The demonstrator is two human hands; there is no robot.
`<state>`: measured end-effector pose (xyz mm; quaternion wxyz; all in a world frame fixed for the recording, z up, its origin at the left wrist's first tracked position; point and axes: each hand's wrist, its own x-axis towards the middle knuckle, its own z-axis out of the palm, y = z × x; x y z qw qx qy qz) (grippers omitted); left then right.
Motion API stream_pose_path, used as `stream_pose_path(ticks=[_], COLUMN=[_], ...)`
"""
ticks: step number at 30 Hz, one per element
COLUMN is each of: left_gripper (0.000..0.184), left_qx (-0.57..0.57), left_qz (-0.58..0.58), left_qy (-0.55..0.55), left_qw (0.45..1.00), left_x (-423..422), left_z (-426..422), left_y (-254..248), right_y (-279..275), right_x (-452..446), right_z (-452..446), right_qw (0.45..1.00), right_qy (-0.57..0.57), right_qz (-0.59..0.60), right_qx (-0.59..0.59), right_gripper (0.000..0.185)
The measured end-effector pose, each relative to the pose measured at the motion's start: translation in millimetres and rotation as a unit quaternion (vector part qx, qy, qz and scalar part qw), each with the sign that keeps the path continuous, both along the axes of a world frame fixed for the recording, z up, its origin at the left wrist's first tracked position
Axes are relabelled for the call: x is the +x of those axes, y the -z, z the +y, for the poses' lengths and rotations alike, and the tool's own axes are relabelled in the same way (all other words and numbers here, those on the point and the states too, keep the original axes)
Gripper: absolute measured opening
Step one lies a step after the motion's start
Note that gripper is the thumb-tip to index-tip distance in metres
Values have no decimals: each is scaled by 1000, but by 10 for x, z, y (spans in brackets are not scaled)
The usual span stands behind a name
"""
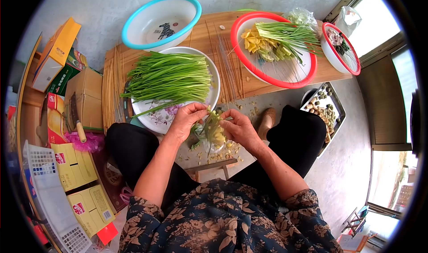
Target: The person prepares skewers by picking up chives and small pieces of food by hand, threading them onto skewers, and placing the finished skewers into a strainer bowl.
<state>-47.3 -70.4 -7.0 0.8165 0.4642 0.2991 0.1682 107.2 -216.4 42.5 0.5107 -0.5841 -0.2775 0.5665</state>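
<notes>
Between both hands, above the floor in front of me, is a small bunch of green chives with pale ends (213, 116). My left hand (189, 120) is closed, its thumb and fingers pinching the bunch from the left. From the right, my right hand (240, 127) pinches it too, fingers curled. Whether a thin skewer is in the bunch I cannot make out. Just behind my left hand, a large heap of green chives (167, 77) lies on a white flowered plate (215, 70). Pale yellowish bits show below the hands, partly blurred.
A wooden table (227, 21) holds a blue-rimmed basin (162, 21), bamboo skewers (114, 83), a red-rimmed basin (276, 77) of yellow slices and chives, and a smaller red-rimmed bowl (341, 66). A metal tray (339, 108) of mushroom pieces stands right; cardboard boxes (87, 97) stand left.
</notes>
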Motion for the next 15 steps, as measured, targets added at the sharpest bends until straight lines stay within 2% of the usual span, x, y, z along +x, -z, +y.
stream_pose_path(ticks=[6,11,15], left_gripper=[17,23,23], left_qx=[1,63,36], left_qz=[-4,6,3], left_qy=[11,29,34], left_qw=[1000,998,999], left_x=[26,32,27], left_z=[-9,-24,-27], left_y=[-57,-36,-57], right_y=[-38,-80,-103], right_x=[-4,11,17], right_z=[5,-10,-14], right_qw=[1000,1000,1000], right_qy=[10,6,7], right_qz=[7,11,15], right_qx=[-6,-8,-8], right_gripper=[11,11,11])
